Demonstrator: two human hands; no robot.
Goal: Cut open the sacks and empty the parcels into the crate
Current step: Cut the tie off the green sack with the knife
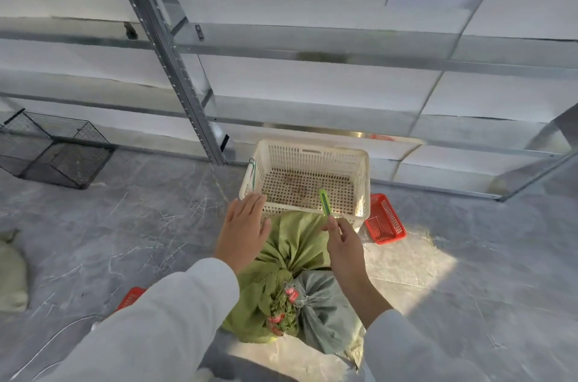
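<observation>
A white perforated plastic crate [364, 181] stands on the grey floor, with only brown specks on its bottom. In front of it lies a green woven sack [291, 244], its neck tied and bunched near red tags. A grey sack [325, 312] lies against it on the right, also tied. My left hand [242, 233] hovers flat with fingers spread over the green sack's left side, near the crate's front corner. My right hand [344, 245] pinches a green utility knife [324, 201] that points up over the crate's front edge.
A red plastic basket [384, 219] sits on the floor right of the crate, and another red basket [131, 297] peeks from behind my left sleeve. A black wire cage [53, 150] stands at far left. Metal shelving [175, 53] rises behind. A pale sack [11, 275] lies at the left edge.
</observation>
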